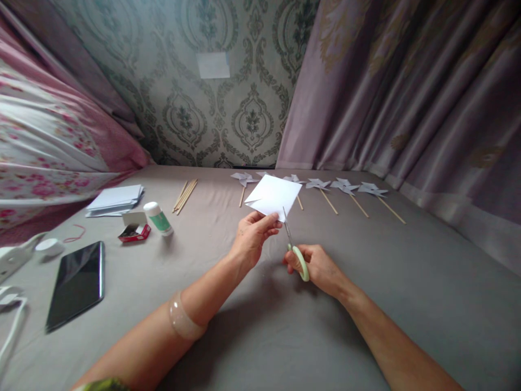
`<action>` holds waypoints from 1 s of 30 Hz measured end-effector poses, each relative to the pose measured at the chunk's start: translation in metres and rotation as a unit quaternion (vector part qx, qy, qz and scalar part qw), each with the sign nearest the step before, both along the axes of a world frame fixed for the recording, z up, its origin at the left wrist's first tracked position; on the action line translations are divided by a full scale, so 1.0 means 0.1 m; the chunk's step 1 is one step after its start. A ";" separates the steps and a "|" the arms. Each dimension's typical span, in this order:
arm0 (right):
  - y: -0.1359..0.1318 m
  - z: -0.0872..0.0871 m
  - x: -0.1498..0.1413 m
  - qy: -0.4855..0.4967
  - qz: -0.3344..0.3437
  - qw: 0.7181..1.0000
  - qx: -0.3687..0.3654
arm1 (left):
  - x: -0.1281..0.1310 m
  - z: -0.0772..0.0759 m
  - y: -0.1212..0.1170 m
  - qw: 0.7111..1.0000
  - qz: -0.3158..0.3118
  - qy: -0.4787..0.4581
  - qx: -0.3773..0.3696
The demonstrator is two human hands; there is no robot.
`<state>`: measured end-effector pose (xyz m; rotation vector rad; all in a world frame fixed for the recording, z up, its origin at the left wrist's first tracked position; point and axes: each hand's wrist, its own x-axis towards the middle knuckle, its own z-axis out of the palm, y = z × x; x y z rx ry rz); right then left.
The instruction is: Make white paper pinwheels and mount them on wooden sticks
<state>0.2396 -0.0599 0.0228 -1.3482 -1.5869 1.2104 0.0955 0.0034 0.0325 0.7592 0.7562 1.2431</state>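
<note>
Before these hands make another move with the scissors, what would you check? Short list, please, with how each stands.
1. White square paper sheet gripped: ok, the left hand holds it near its lower corner.
2. Metal scissors with pale green handles in hand: ok, held by the right hand.
3. Blades lined up at the paper: ok, tips overlap its lower corner.
4. Blades open: cannot tell.
5. Left fingers well away from the blades: not ok, they look close.
6. White paper pinwheels away from the blades: ok, lying further back.
</note>
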 end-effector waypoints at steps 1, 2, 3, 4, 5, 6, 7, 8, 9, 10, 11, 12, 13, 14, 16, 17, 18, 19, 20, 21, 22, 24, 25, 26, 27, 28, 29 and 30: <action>0.00 0.00 0.00 0.000 -0.004 1.000 0.000 | 0.00 -0.01 0.00 1.000 0.000 -0.001 0.002; 0.00 0.00 0.00 0.000 -0.008 1.000 -0.001 | 0.00 -0.01 0.00 1.000 0.000 -0.001 0.004; 0.00 0.00 0.00 0.000 -0.013 1.000 -0.002 | 0.00 -0.01 0.00 1.000 0.000 -0.001 0.005; 0.00 0.00 -0.01 0.000 -0.018 1.000 -0.003 | 0.01 -0.01 0.00 1.000 0.001 0.000 0.005; 0.00 0.00 -0.01 0.001 -0.022 1.000 -0.003 | 0.01 -0.01 0.00 1.000 0.002 0.000 0.005; 0.00 0.00 -0.01 0.001 -0.026 1.000 -0.003 | 0.01 -0.01 0.00 1.000 0.004 0.001 0.006; 0.00 0.00 -0.01 0.002 -0.029 1.000 -0.002 | 0.01 0.00 -0.01 1.000 0.005 0.002 0.007; 0.01 0.00 -0.01 0.003 -0.032 0.999 -0.003 | 0.01 0.00 -0.01 1.000 0.006 0.002 0.008; 0.01 0.00 -0.01 0.005 -0.034 0.999 -0.003 | 0.01 0.00 -0.01 1.000 0.007 0.002 0.009; 0.01 0.00 -0.02 0.005 -0.037 0.999 -0.005 | 0.01 0.00 -0.02 1.000 0.008 0.002 0.011; 0.01 0.01 -0.02 0.006 -0.040 0.999 -0.007 | 0.01 0.00 -0.02 1.000 0.008 0.002 0.012; 0.01 0.01 -0.02 0.006 -0.043 0.999 -0.010 | 0.01 0.00 -0.02 1.000 0.009 0.003 0.012; 0.01 0.01 -0.02 0.008 -0.046 0.999 -0.011 | 0.01 0.01 -0.03 1.000 0.009 0.003 0.012; 0.01 0.02 -0.03 0.008 -0.049 0.999 -0.010 | 0.02 0.01 -0.03 1.000 0.009 0.004 0.011; 0.01 0.02 -0.03 0.009 -0.053 0.999 -0.007 | 0.02 0.01 -0.04 1.000 0.010 0.005 0.012; 0.01 0.01 -0.02 0.008 -0.054 0.998 -0.004 | 0.02 0.01 -0.04 1.000 0.009 0.005 0.013; 0.01 0.01 -0.02 0.008 -0.055 0.998 -0.002 | 0.02 0.01 -0.04 1.000 0.009 0.005 0.014; 0.01 0.00 -0.02 0.007 -0.056 0.998 -0.001 | 0.02 0.01 -0.04 1.000 0.008 0.005 0.016; 0.01 0.00 -0.02 0.006 -0.057 0.998 -0.001 | 0.02 0.01 -0.04 1.000 0.008 0.005 0.017; 0.01 -0.01 -0.02 0.006 -0.058 0.998 -0.002 | 0.02 0.01 -0.04 1.000 0.007 0.004 0.018; 0.01 -0.01 -0.01 0.005 -0.058 0.998 -0.004 | 0.02 0.01 -0.04 1.000 0.007 0.003 0.018; 0.01 -0.01 -0.01 0.005 -0.057 0.998 -0.009 | 0.02 0.00 -0.04 1.000 0.007 0.003 0.019; 0.01 -0.01 -0.02 0.004 -0.057 0.998 -0.010 | 0.02 0.00 -0.04 1.000 0.006 0.003 0.020; 0.01 -0.01 -0.02 0.004 -0.059 0.998 -0.010 | 0.02 0.00 -0.04 1.000 0.007 0.003 0.020; 0.01 -0.01 -0.02 0.004 -0.061 0.998 -0.009 | 0.02 0.00 -0.03 1.000 0.008 0.003 0.020; 0.01 0.00 -0.02 0.003 -0.063 0.998 -0.008 | 0.02 0.00 -0.03 1.000 0.008 0.004 0.020; 0.01 0.00 -0.02 0.001 -0.065 0.998 -0.008 | 0.02 -0.01 -0.03 1.000 0.008 0.004 0.020; 0.01 0.00 -0.02 -0.002 -0.067 0.998 -0.009 | 0.02 -0.01 -0.03 1.000 0.008 0.004 0.020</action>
